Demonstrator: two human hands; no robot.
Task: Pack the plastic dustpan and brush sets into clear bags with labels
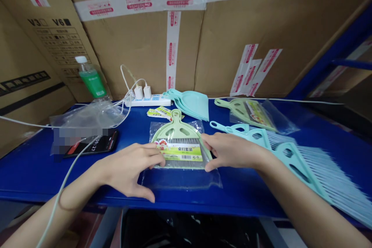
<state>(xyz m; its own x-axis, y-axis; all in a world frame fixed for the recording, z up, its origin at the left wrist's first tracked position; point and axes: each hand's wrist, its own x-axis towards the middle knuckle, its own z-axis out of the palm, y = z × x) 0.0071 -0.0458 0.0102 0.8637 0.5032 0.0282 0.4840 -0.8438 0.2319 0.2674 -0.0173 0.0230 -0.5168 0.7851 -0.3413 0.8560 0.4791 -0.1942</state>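
A light green dustpan-and-brush set (175, 130) lies flat on the blue table in a clear plastic bag, its handle pointing away from me. Across its grey bristles runs a yellow-green and white label (186, 152). My left hand (132, 168) rests its bent fingers on the bag's left edge, with the thumb stretched well apart. On the other side, my right hand (229, 150) holds the set's right edge between curled fingers and thumb; the undersides of those fingers are hidden. Just beyond the handle lie loose printed labels (159, 112).
Blue dustpans (192, 102) are stacked behind the set. Blue brushes (296, 166) lie at the right, below another bagged green set (250, 112). At left are a phone (93, 144), plastic bags (87, 115), a bottle (92, 79) and cables. A power strip (162, 100) sits against cardboard (139, 46).
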